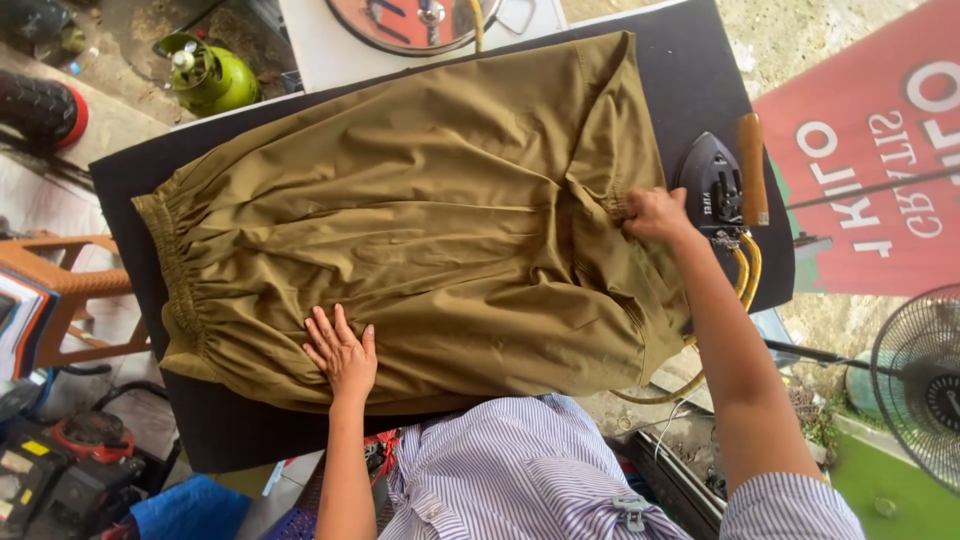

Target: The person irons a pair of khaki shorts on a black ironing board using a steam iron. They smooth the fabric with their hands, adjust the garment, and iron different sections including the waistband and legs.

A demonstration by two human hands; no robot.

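- Olive-brown cloth, a garment (430, 200) with a gathered elastic band at its left end, was spread flat over a black ironing board (690, 90) and covered most of it.
- The left hand (341, 355) was laid flat on the garment near its lower edge, with the fingers stretched out and slightly apart; nothing was grasped by it, the cloth was only pressed down.
- The right hand (655, 213) was placed at the right part of the garment, and a small fold of the cloth near a seam was pinched between its fingers.
- Just beside the right hand, a dark iron (712, 180) with a wooden handle (752, 168) was seen resting on the right end of the board; it was not touched by the hand.
- A yellow hose (745, 270) was seen going from the iron down past the edge of the board.
- Beyond the far side of the board, a green gas cylinder (210, 75) was seen at the top left, and a round metal vessel (415, 22) was partly visible at the top edge.
- At the right, a black fan (915, 385) and a red banner (870, 180) were seen.
- A striped shirt (520, 470) was worn by the person.
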